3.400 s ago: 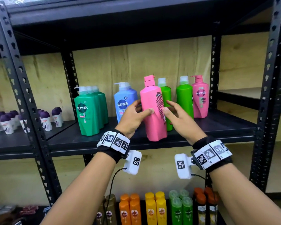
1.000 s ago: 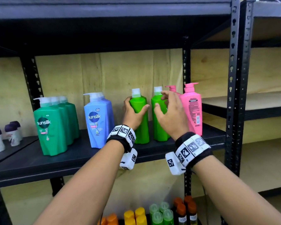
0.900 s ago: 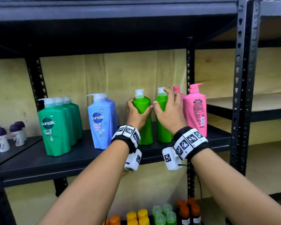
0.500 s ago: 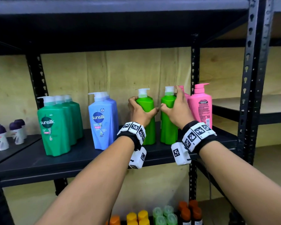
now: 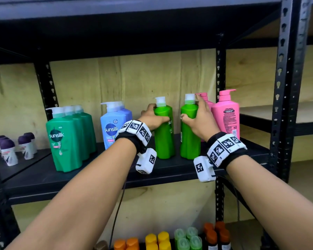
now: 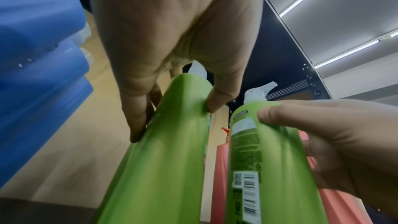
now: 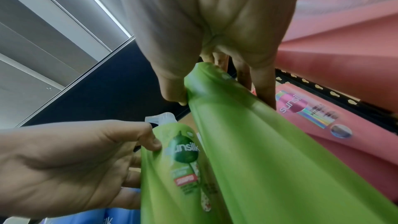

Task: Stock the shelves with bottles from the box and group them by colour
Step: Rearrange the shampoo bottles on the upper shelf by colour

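Observation:
Two light green pump bottles stand upright side by side on the black shelf (image 5: 170, 170). My left hand (image 5: 152, 117) grips the left green bottle (image 5: 163, 134) near its shoulder, thumb in front, fingers behind. My right hand (image 5: 199, 118) grips the right green bottle (image 5: 189, 139) the same way. In the left wrist view the left hand (image 6: 172, 101) wraps its bottle (image 6: 163, 168); in the right wrist view the right hand (image 7: 217, 84) wraps its bottle (image 7: 269, 159). Pink bottles (image 5: 225, 116) stand just right of them, blue bottles (image 5: 114, 123) to the left.
Dark green bottles (image 5: 67, 138) stand in a row at the shelf's left. Small purple-capped bottles (image 5: 9, 150) sit on the neighbouring shelf. A black upright post (image 5: 287, 87) stands at right. Below, orange, yellow and green capped bottles (image 5: 157, 239) fill a lower shelf.
The pink bottle I held earlier now stands at the right end. Both hands have taken hold of the green bottles, and the two bottles now stand slightly further apart.

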